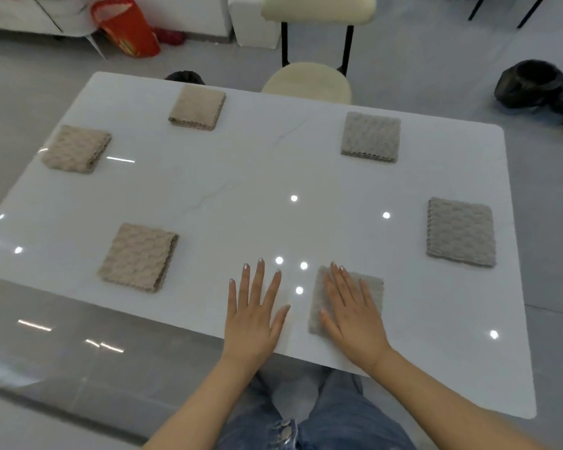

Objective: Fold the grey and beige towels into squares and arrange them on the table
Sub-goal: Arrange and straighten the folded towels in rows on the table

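Both hands lie flat with fingers straight at lower centre: right hand [351, 315] presses the folded grey textured towel square [371, 289] to flatten it, left hand [254, 315] rests on the glossy white table [241, 196].

Bright; ceiling-light glare on table [241, 190]

Bare forearms, glossy polished nails, and blue ripped denim jeans [325, 423].

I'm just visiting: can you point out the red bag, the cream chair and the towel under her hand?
red bag [129, 30], head view, front panel.
cream chair [306, 82], head view, seat.
grey towel [372, 289], head view, far right corner.
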The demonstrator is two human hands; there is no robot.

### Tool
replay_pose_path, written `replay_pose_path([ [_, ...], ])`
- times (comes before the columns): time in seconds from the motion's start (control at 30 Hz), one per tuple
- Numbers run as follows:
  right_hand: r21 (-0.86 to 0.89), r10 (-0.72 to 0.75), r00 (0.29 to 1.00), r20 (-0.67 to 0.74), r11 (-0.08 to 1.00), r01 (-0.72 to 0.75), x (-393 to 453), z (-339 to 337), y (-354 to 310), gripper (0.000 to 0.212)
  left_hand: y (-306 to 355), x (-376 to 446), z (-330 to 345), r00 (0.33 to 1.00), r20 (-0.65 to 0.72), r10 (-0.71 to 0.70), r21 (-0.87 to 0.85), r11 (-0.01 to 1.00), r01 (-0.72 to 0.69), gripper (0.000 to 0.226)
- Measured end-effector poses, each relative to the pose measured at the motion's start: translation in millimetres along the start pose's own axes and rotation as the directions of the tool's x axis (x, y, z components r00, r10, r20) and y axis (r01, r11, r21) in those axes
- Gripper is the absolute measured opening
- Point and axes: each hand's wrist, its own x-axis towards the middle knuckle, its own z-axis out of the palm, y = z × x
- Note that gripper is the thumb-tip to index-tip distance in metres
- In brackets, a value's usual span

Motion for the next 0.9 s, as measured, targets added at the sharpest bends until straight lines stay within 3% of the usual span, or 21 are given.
replay_pose_path([
  [0.2,-0.037,0.047,0.999,-0.027,0.998,-0.048,14,9,-82,0.062,-78,-17,-20,0.998,-0.056,-0.037,-0.062,0.997,0.034,0.062],
  [0.43,-0.062,-0.012,0.999,-0.038,0.998,0.01,43,14,-185,0.061,-171,-36,-44,0.992,-0.105,-0.074,-0.124,0.99,0.06,0.061],
  [0.9,0.032,-0.045,0.998,0.031,0.999,0.044,160,46,-272,0.063,-303,19,-48,0.996,-0.046,-0.08,-0.046,0.996,0.078,0.057],
])
